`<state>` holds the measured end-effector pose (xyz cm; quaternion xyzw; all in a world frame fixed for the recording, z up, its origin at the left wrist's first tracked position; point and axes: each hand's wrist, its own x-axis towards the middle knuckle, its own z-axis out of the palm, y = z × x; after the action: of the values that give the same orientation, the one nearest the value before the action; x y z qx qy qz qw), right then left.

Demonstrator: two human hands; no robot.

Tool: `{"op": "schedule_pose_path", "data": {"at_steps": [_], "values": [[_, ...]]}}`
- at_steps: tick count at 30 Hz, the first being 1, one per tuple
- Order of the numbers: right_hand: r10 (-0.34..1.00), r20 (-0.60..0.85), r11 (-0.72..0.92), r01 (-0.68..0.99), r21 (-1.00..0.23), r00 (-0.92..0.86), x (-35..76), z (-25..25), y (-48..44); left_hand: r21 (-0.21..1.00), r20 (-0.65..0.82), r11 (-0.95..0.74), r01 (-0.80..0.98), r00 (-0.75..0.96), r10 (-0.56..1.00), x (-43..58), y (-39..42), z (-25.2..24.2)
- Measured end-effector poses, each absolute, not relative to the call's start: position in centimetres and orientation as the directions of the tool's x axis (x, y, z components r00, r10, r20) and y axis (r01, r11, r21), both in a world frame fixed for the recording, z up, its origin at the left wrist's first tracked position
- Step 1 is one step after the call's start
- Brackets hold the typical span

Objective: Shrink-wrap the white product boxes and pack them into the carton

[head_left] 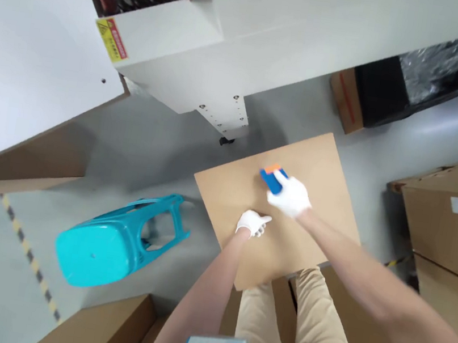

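A flat brown piece of cardboard (319, 168) lies tilted in front of my legs. My right hand (292, 197), in a white glove, grips a blue hand tool with an orange edge (273, 178) just over the cardboard's upper middle; it is smeared by motion and its exact kind is unclear. Lower and to the left, my left hand (252, 222), also gloved in white, rests on the cardboard. Its fingers are curled in, one digit sticks out to the right, and nothing shows inside it.
A turquoise plastic stool (96, 252) lies on the floor at left. White machine housing (273, 46) overhangs the far side, with a small leg underneath. Stacked cardboard boxes (447, 227) stand at right. A black wrapped bundle (381, 91) sits at the far right.
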<state>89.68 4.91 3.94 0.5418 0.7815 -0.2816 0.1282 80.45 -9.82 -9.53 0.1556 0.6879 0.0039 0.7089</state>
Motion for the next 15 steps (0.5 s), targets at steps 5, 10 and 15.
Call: {"op": "schedule_pose_path", "data": {"at_steps": [5, 10, 15], "values": [[0.74, -0.647, 0.093, 0.981, -0.172, -0.183, 109.4, 5.2, -19.8, 0.241, -0.97, 0.943, 0.231, 0.03, 0.241, 80.1, -10.3, -9.2], [0.72, -0.674, 0.13, 0.986, -0.102, -0.164, 122.4, 11.4, -38.2, 0.271, -0.962, 0.931, 0.244, 0.028, 0.273, 79.7, -11.2, -10.8], [0.579, -0.815, 0.006, 1.0, -0.003, -0.006, 119.6, 4.5, -35.9, 0.277, -0.959, 0.924, 0.263, 0.02, 0.281, 79.2, -11.6, -11.8]]}}
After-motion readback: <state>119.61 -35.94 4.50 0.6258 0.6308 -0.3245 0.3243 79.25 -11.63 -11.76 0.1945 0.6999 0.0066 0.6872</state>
